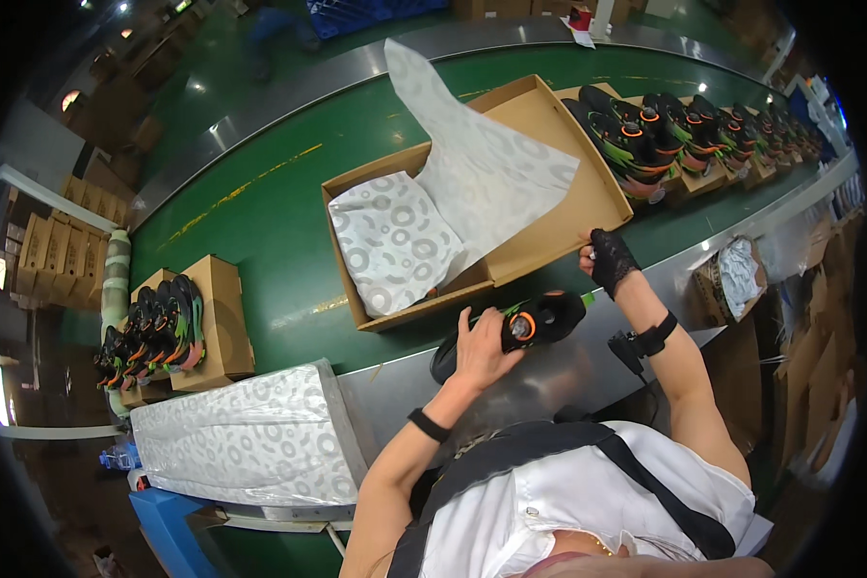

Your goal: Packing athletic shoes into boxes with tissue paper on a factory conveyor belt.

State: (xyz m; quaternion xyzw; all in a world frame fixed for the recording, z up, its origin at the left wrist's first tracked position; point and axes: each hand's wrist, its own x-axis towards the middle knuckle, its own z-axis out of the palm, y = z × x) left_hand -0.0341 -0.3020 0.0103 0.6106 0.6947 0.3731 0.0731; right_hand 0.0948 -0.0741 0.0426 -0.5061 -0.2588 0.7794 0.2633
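Observation:
My left hand (486,347) is closed over a black sports shoe (555,316) with an orange ring on top and a green tab at its heel. That shoe lies on the metal edge in front of me. My right hand (609,262), in a black lace fingerless glove, has its fingers curled beside the box lid's near corner; a small pale bit shows at the fingertips, too small to name. Ahead lies an open cardboard shoebox (356,318) with its lid (592,169) folded back. Patterned tissue paper (395,236) fills the box, and one sheet stands up over the lid.
A stack of patterned tissue sheets (246,433) lies at lower left. Boxes with black shoes on top (223,323) stand left on the green conveyor belt (270,231). More shoes (636,135) line its right side. A carton with crumpled paper (739,275) is at right.

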